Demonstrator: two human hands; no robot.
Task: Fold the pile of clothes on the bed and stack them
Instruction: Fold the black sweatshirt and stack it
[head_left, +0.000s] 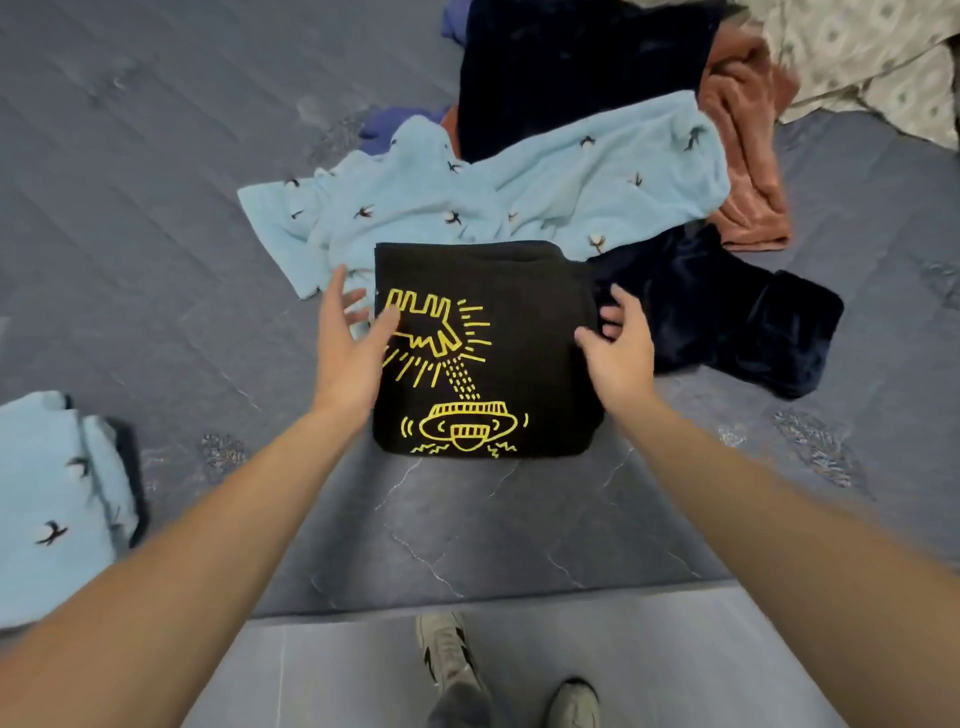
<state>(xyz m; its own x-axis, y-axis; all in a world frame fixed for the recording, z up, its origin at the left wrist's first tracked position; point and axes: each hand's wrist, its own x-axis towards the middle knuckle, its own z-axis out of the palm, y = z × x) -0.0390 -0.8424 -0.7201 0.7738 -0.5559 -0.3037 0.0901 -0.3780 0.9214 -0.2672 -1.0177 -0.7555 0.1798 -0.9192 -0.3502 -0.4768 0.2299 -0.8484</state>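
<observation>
A folded black shirt with a yellow line drawing (519, 312) lies on the grey-blue bed (156, 208) in front of me. My left hand (348, 348) is at its left edge, fingers spread and relaxed, thumb on the print. At the shirt's right edge is my right hand (621, 343), fingers loosely bent, thumb resting on the cloth. Behind the shirt sprawls an unfolded light blue garment with small bird prints (519, 197). A folded light blue garment (57, 493) sits at the left on something dark.
The pile beyond holds a dark navy plush piece (582, 67), a rust-brown cloth (748, 156) and a purple item (395, 122). Another navy plush piece (737, 317) lies right of the shirt. A patterned pale cover (872, 57) is at the far right. My shoes (452, 660) stand on the floor.
</observation>
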